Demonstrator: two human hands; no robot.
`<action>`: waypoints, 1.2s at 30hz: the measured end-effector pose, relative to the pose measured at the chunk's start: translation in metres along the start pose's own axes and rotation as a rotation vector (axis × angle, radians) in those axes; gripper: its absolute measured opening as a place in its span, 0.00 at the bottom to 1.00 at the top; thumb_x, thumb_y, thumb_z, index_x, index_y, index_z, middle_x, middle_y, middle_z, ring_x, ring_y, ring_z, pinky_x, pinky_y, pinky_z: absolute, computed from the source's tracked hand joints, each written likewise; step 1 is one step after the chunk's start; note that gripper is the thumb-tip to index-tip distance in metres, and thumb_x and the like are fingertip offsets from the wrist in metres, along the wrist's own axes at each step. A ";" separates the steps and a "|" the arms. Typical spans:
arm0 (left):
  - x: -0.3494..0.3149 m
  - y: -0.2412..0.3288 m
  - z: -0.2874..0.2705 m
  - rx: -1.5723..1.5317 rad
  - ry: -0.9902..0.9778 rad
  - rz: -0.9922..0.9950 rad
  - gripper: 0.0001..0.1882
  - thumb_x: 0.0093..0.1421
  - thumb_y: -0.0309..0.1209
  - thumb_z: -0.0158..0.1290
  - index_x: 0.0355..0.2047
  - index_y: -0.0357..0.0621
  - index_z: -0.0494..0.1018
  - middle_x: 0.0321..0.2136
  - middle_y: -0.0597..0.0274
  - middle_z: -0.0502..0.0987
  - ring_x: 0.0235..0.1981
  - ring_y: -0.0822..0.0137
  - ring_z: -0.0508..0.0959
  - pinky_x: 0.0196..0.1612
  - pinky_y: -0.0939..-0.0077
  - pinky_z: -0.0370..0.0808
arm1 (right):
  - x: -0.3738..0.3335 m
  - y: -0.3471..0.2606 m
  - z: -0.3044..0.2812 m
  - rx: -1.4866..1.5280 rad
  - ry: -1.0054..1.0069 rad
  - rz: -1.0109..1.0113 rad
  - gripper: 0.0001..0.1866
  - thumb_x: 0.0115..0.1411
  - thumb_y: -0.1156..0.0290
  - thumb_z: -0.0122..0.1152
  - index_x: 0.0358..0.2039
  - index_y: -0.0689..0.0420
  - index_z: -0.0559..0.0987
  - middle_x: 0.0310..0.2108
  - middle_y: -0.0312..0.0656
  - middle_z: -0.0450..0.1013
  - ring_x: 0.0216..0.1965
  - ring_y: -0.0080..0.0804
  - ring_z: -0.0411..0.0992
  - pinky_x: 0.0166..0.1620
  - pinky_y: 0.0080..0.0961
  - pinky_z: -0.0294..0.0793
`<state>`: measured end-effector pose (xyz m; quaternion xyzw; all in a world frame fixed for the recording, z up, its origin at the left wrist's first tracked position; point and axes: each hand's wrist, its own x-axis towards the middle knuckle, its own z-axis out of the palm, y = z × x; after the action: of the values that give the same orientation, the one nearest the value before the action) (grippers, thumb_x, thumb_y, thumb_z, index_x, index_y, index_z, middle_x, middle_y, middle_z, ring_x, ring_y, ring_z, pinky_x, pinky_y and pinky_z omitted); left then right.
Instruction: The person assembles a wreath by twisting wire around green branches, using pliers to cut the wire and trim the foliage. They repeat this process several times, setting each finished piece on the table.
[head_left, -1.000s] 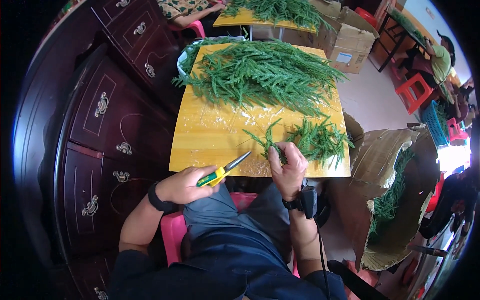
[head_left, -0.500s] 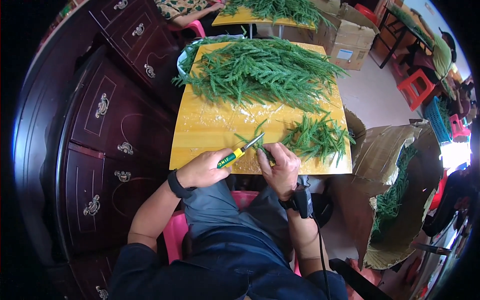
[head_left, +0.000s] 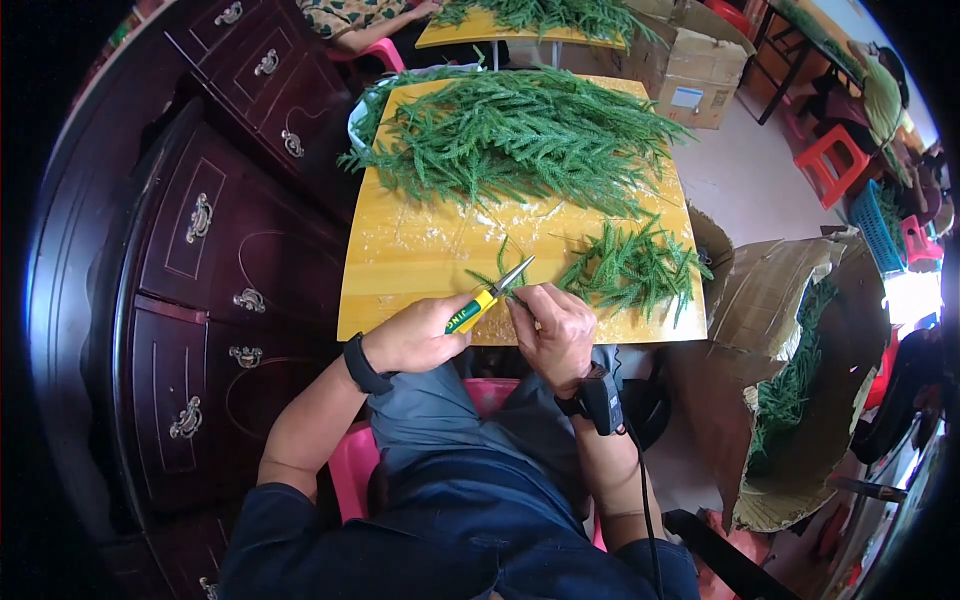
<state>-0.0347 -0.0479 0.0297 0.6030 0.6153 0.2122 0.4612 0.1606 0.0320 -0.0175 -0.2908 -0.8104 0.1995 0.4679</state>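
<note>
Sprigs (head_left: 530,140) on tbl (head_left: 400,285), cabinet (head_left: 240,225) L of it (carton (head_left: 755,305) R).

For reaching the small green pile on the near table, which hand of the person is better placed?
Probably the right hand: it is nearer to the small pile, although it seems to pinch a sprig. The left hand is farther away and holds the yellow-and-green pointed tool.

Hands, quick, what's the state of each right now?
Left hand: closed around the yellow-and-green pointed tool.
Right hand: closed, pinching a green sprig.

yel/grn pliers (head_left: 489,296), angled, nr sm grn sprig (head_left: 502,262)
</note>
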 end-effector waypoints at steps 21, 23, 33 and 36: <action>0.001 -0.010 0.004 0.032 0.056 0.037 0.18 0.58 0.27 0.52 0.50 0.41 0.68 0.31 0.55 0.78 0.31 0.61 0.79 0.30 0.68 0.75 | 0.000 0.000 0.000 -0.047 -0.025 -0.041 0.06 0.53 0.72 0.66 0.28 0.54 0.76 0.21 0.40 0.71 0.22 0.41 0.71 0.26 0.34 0.68; 0.000 -0.002 0.002 -0.201 -0.067 -0.203 0.18 0.59 0.27 0.52 0.50 0.43 0.68 0.35 0.63 0.78 0.32 0.71 0.78 0.28 0.77 0.75 | -0.001 0.002 0.001 -0.075 -0.019 -0.070 0.05 0.53 0.72 0.66 0.28 0.53 0.76 0.21 0.39 0.70 0.22 0.39 0.71 0.27 0.34 0.68; -0.006 0.005 -0.004 -0.330 -0.106 -0.279 0.19 0.60 0.27 0.50 0.53 0.44 0.68 0.39 0.66 0.77 0.36 0.75 0.78 0.27 0.82 0.75 | -0.001 0.000 0.000 -0.168 -0.051 -0.139 0.06 0.51 0.74 0.68 0.29 0.54 0.79 0.23 0.37 0.72 0.24 0.36 0.73 0.28 0.32 0.69; -0.005 0.006 -0.002 -0.326 -0.093 -0.290 0.20 0.60 0.27 0.50 0.53 0.43 0.68 0.39 0.66 0.78 0.37 0.75 0.78 0.27 0.82 0.75 | -0.001 0.001 0.000 -0.161 -0.045 -0.139 0.06 0.51 0.73 0.68 0.29 0.54 0.79 0.23 0.37 0.72 0.23 0.35 0.73 0.28 0.32 0.70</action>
<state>-0.0345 -0.0512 0.0371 0.4350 0.6311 0.2124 0.6061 0.1611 0.0320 -0.0184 -0.2661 -0.8523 0.1073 0.4374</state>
